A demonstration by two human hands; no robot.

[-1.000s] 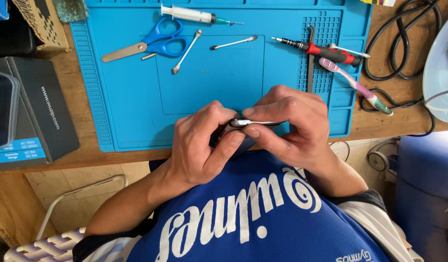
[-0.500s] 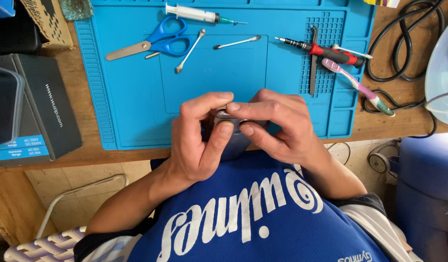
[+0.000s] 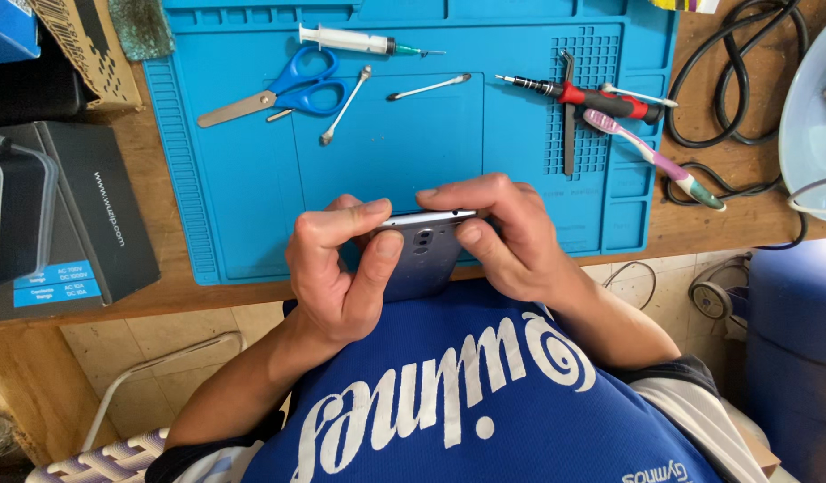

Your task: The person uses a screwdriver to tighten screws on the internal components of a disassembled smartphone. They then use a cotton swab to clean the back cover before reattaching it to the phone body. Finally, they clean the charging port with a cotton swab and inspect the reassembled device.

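- A black box [image 3: 91,224] sits at the left edge of the wooden bench [image 3: 153,295], beside the blue silicone work mat [image 3: 243,206].
- On the mat's far part, left to right: blue-handled scissors [image 3: 288,89], a syringe [image 3: 359,40] above them, two cotton swabs [image 3: 344,105] [image 3: 428,87], a red-and-black screwdriver [image 3: 592,97], dark tweezers [image 3: 569,116] crossing under it, then a pink toothbrush [image 3: 650,159].
- Black cables [image 3: 717,80] coil on the bench to the right of the mat.
- None of these tools touches the hands; they lie well apart from them, farther up the mat.
- The left hand [image 3: 337,268] is closed around the left side of a grey smartphone [image 3: 422,255], thumb pressed on its back beside the camera window.
- The right hand [image 3: 507,237] grips the phone's right side, forefinger laid along the top edge, thumb on the back.
- The phone is held over the mat's near edge, above the blue shirt [image 3: 467,394].
- Its back faces the camera, the top edge turned away from the person; its long axis runs from mat toward the body, the lower part hidden by the hands.
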